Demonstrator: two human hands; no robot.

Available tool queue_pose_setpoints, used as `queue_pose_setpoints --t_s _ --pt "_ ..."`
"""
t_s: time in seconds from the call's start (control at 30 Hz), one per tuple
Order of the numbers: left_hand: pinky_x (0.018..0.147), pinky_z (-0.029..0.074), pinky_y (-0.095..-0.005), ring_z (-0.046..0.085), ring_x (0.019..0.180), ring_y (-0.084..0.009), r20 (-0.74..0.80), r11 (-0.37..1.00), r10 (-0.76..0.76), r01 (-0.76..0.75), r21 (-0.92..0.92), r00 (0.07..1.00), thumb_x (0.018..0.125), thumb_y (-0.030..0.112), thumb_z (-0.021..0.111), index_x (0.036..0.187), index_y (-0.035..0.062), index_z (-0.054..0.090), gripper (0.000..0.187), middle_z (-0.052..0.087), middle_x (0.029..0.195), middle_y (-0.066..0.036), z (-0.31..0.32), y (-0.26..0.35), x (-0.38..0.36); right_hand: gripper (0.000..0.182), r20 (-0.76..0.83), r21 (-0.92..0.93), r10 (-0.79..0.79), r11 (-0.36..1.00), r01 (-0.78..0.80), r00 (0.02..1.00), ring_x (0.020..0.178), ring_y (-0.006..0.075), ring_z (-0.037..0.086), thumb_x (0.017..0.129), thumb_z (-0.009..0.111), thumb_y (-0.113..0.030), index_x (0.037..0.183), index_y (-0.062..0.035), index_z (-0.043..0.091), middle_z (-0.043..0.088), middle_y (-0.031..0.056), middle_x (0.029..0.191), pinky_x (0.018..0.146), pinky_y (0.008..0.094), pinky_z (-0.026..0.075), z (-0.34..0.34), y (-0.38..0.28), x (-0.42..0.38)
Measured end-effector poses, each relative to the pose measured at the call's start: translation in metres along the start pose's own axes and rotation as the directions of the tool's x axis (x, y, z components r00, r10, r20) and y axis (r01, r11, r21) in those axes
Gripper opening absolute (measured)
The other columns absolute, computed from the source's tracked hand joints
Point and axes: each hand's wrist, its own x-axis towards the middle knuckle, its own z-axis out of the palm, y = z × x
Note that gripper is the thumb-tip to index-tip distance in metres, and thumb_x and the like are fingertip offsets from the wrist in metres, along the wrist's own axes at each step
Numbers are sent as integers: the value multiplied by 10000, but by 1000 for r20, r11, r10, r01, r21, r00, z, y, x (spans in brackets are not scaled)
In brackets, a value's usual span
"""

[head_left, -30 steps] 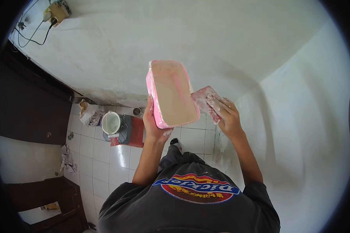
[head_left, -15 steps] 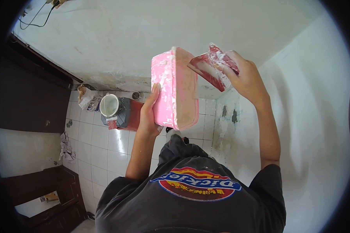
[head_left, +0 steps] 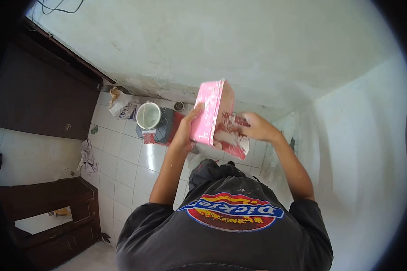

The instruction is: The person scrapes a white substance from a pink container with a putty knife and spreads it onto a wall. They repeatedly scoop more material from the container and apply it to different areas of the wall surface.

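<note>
My left hand [head_left: 185, 128] grips a pink plastic tub [head_left: 205, 110] by its side, thumb on the outer wall. The tub is tilted with its opening toward the right, and white paste is smeared over its walls. In my right hand [head_left: 257, 127] is a red plastering trowel [head_left: 233, 143], coated with white paste. The trowel's blade is at the tub's opening, partly inside it near the lower end. My fingers are closed around the trowel's handle, and some of them are hidden behind it.
A white bucket [head_left: 148, 115] stands on a dark grey stool [head_left: 166, 124], with a red paste-smeared tool [head_left: 149, 136] beside it. A plastic bag [head_left: 122, 106] and a crumpled cloth [head_left: 88, 158] lie on the tiled floor [head_left: 122, 144]. Walls rise ahead and at the right.
My right hand has brought the trowel down and left, from beside the tub into its opening. The tub has come lower and tilted more. The view has shifted a little.
</note>
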Motion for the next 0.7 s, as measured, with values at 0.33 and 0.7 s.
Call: queue_pose_setpoints --t_s 0.33,0.7 --pt "926 488 -367 617 1067 -212 93 927 111 -70 -369 989 962 357 532 1336 28 441 506 598 1216 -112 -110 44 38 450 -38 828 59 561 -2 998 985 110 614 879 700 -168 1246 25 524 643 54 1105 856 265 494 36 -41 75" --pt "947 472 -351 594 1104 -204 147 926 198 -135 -353 969 986 346 482 1363 49 410 486 582 1244 -97 -158 96 54 319 -899 -46 -305 782 622 316 1006 103 589 953 586 -118 1235 23 536 623 61 1153 906 264 462 -76 -164 139"
